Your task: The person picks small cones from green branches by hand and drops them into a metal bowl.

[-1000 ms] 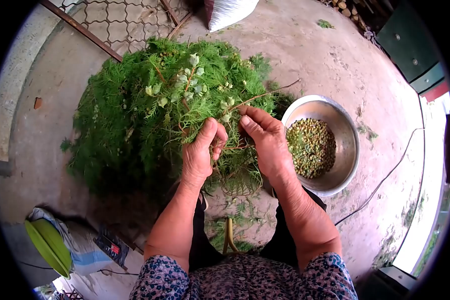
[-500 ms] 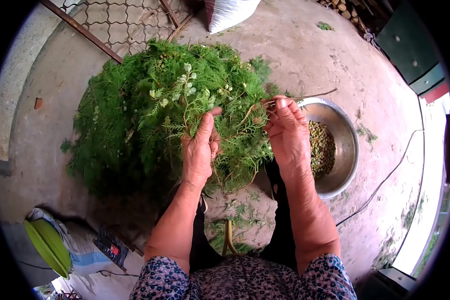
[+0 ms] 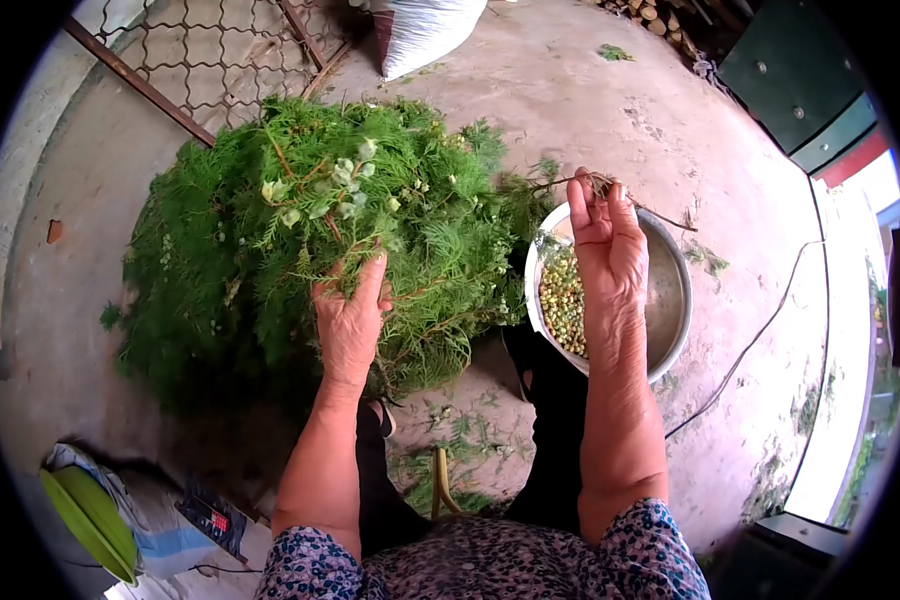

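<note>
A big heap of green conifer branches (image 3: 200, 270) lies in front of me, feathery and scale-leaved. My left hand (image 3: 350, 325) is closed round the stem of a conifer sprig (image 3: 345, 185) that carries pale green cones, at the front of the heap. Over the metal basin (image 3: 682, 310), my right hand (image 3: 610, 240) is raised with its palm partly toward me. Its fingertips pinch a thin brown twig (image 3: 660, 214), whose bare end sticks out to the right. Small green-and-yellow cones (image 3: 562, 300) cover part of the basin's bottom; my right forearm hides some of it.
A white sack (image 3: 425, 35) and a rusty metal grid (image 3: 185, 60) are beyond the heap. Dark green cabinets (image 3: 790, 80) stand at the right. A lime-green basin (image 3: 85, 520) is at lower left. A cable (image 3: 750, 380) crosses the floor.
My right hand has moved right and up over the basin with the twig, away from the heap. My left hand has shifted slightly left and down, still gripping the sprig. The view has shifted a little.
</note>
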